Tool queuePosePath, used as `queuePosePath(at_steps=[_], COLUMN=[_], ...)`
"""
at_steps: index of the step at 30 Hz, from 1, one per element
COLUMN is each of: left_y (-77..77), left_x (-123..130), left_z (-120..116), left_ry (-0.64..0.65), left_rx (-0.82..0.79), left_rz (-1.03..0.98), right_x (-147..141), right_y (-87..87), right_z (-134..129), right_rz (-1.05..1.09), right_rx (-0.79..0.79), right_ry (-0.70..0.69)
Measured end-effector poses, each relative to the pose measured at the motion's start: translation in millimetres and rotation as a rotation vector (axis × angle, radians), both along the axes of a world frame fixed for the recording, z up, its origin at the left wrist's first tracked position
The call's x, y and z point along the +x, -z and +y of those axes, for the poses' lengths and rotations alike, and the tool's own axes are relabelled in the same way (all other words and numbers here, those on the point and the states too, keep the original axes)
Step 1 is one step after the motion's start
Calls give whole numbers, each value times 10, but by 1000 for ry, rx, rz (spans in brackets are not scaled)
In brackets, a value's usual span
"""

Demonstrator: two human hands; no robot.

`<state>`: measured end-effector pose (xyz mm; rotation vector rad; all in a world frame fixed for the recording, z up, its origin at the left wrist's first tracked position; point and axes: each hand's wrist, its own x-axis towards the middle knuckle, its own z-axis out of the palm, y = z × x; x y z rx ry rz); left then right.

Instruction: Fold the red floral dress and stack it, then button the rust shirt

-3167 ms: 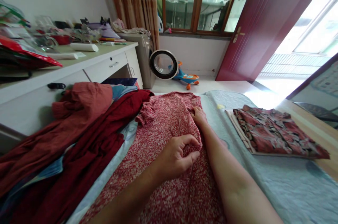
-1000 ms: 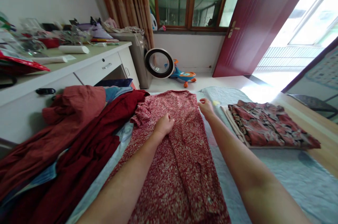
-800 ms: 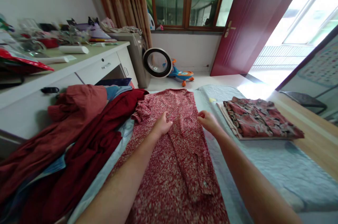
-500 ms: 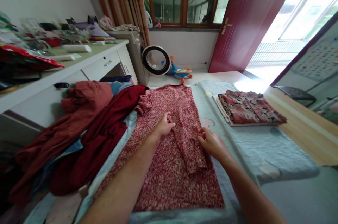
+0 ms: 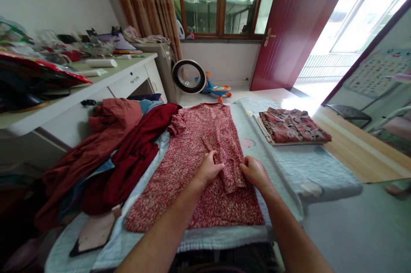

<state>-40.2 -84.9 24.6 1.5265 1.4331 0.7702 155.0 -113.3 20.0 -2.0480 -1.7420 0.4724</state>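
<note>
A red speckled garment (image 5: pixel 192 170) lies spread on the pale blue padded cover (image 5: pixel 231 238), one sleeve folded in over its right side. My left hand (image 5: pixel 210 168) is on that sleeve near the garment's middle, thumb and fingers pinching the fabric. At the garment's right edge, my right hand (image 5: pixel 254 171) pinches the cloth beside the sleeve's cuff. The far-left short bunch of fabric is the other sleeve, crumpled near the shoulder.
Red and rust clothes (image 5: pixel 128 166) are heaped at the left, below a cluttered white desk (image 5: pixel 141 69). Folded patterned clothes (image 5: pixel 293 126) lie at the right. A pink flat item (image 5: pixel 96 231) is at the near left. A washing machine with its round door open (image 5: pixel 189 76) stands behind.
My left hand has moved nearer along the sleeve and now pinches it. My right hand remains at the right edge. The camera view has shifted slightly.
</note>
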Motion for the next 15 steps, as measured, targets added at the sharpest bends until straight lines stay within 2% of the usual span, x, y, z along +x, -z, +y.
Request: queuePosePath(at_steps=[4, 10, 15], left_y=[82, 211, 142], left_x=[10, -63, -95], left_z=[-67, -57, -145], left_ry=[-24, -72, -5], left_rx=[61, -37, 2], left_rz=[-25, -222, -97], right_x=[-3, -10, -53], right_y=[-31, 16, 51], right_z=[-105, -306, -360], right_rz=[55, 198, 167], right_rx=[79, 94, 67], right_ry=[65, 85, 68])
